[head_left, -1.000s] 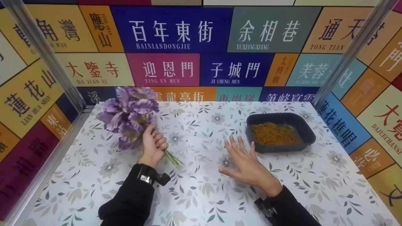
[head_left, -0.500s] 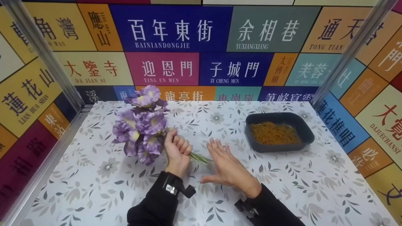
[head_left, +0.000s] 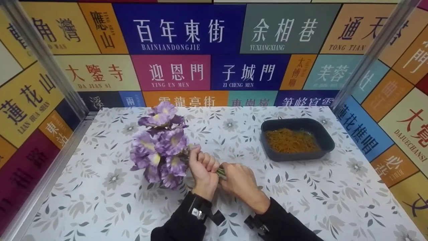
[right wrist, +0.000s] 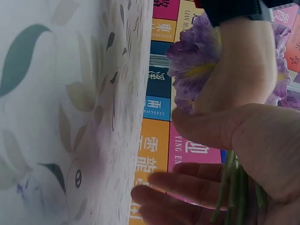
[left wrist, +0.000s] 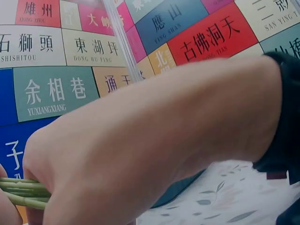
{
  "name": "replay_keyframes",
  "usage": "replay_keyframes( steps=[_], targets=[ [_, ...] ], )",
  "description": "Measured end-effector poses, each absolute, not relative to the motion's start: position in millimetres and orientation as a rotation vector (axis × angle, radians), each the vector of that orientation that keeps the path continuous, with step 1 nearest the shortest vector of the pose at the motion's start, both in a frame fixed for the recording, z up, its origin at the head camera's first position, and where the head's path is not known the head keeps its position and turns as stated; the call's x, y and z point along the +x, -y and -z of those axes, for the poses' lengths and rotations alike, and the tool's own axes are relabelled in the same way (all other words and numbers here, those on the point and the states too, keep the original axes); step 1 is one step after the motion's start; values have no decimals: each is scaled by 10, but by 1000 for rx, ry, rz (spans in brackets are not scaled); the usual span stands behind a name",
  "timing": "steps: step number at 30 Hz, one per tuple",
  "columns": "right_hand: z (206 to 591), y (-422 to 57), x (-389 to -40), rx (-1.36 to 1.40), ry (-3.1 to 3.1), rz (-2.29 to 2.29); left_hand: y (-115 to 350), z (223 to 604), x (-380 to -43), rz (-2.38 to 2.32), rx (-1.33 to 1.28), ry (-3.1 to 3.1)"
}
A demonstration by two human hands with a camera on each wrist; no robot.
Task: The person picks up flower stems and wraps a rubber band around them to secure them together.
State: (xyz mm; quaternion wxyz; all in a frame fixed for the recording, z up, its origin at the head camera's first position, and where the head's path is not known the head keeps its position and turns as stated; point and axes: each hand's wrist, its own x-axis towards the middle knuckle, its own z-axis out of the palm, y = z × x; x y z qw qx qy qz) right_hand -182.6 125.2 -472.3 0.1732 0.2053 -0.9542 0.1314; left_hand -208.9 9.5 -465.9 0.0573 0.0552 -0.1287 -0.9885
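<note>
A bouquet of purple irises (head_left: 160, 150) lies slanted in front of me, blossoms to the left and stems to the right. My left hand (head_left: 204, 169) grips it just below the blossoms. Right beside it, my right hand (head_left: 240, 182) has its fingers bent round the lower stems (right wrist: 236, 192), hiding the cut ends in the head view. From the right wrist, its thumb stands apart from the fingers with the stems against the palm. A short piece of green stem (left wrist: 23, 192) shows between the two hands in the left wrist view.
A dark grey rectangular container (head_left: 294, 156) with orange-brown noodle-like strands (head_left: 291, 140) stands at the back right of the table. A white leaf-patterned cloth (head_left: 117, 207) covers the tabletop. Coloured sign panels (head_left: 180, 30) and metal posts (head_left: 55, 57) enclose the back and sides.
My left hand has carried the bouquet rightward and a little nearer. The right hand, spread flat earlier, has come left and bent its fingers round the stems. The container stays put.
</note>
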Motion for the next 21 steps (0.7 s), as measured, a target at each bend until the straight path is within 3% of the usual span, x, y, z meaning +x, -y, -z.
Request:
replay_keyframes(
  steps=[21],
  targets=[
    [4738, -1253, -1805, 629, 2654, -233, 73, 4592, -2090, 3013, 223, 405]
  ],
)
